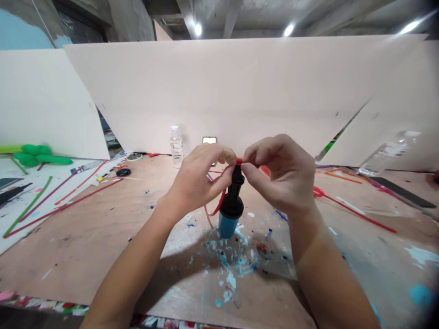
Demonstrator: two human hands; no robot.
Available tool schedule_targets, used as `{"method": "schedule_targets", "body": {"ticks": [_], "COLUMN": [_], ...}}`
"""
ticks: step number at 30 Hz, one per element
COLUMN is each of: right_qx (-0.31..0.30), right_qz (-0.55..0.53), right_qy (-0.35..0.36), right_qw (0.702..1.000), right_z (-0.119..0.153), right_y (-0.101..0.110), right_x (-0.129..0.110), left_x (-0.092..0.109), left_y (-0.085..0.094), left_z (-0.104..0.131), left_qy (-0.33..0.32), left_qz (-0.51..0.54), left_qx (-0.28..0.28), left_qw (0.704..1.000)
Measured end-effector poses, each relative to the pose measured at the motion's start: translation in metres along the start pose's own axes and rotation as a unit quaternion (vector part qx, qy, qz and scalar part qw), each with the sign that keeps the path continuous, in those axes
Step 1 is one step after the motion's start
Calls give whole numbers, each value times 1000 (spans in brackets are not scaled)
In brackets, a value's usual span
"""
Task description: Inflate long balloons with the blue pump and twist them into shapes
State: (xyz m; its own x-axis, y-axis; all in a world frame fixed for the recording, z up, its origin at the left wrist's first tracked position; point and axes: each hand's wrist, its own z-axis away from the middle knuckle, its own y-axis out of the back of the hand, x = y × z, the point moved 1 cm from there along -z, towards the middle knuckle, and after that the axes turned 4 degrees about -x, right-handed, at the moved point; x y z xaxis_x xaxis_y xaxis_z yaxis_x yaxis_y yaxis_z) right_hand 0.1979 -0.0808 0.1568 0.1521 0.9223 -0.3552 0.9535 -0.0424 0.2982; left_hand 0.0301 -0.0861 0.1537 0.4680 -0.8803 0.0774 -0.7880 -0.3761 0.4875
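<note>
A hand balloon pump [228, 224] with a blue body and a black top stands upright on the table, nozzle upward. At the nozzle tip sits the mouth of a red long balloon [239, 161]. My left hand [204, 176] pinches this mouth from the left between thumb and forefinger. From the other side, my right hand [283, 176] is closed with its thumb and fingertips on the balloon's edge. The limp length of the balloon curves down to the left of the pump, partly behind my left hand. How far the mouth covers the nozzle is hidden by my fingers.
Water bottles stand at the back [176, 148] and lean at the right [389, 153]. A phone [209, 139] is upright against the white board [240, 91]. Long balloons lie on both sides, with a green twisted balloon [41, 156] at far left. Blue paint flecks [233, 260] mark the table.
</note>
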Motion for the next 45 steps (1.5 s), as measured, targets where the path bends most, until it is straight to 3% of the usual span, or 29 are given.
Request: {"method": "schedule_targets", "body": {"ticks": [5,11,15,18,21,23,25,27,33,38,45], "right_qx": [-94,-75,-55,-52,-56,-53,-55,-61,-43,-32,-70], "right_qz": [-59,-83,-44,-26,-32,-40,-47,-55,-86,-58,-26], "right_qy": [-125,-114,-93,-86,-96,-107,-112,-112,-128,-131,-110], "right_qw": [986,987,993,995,993,992,991,990,987,989,991], "right_z": [-3,-2,-3,-4,-3,-2,-2,-1,0,-1,-2], "right_y": [1,-1,0,0,-2,-4,-6,-8,-13,-11,-6], "right_x": [4,6,7,7,5,3,2,2,4,7,12], "left_x": [-1,-4,-19,-34,-42,-41,-35,-29,-11,-3,-2], "left_y": [-2,-4,-8,-10,-11,-11,-10,-8,-3,-1,-11], "left_z": [0,2,6,9,9,6,2,-1,-2,-2,1], "left_qy": [1,39,130,236,321,342,328,296,266,224,187], "left_qz": [-8,26,16,51,221,340,401,413,384,312,277], "left_qx": [11,22,48,80,32,0,3,8,-73,9,62], "left_qw": [1000,999,990,967,920,876,856,861,881,923,940]}}
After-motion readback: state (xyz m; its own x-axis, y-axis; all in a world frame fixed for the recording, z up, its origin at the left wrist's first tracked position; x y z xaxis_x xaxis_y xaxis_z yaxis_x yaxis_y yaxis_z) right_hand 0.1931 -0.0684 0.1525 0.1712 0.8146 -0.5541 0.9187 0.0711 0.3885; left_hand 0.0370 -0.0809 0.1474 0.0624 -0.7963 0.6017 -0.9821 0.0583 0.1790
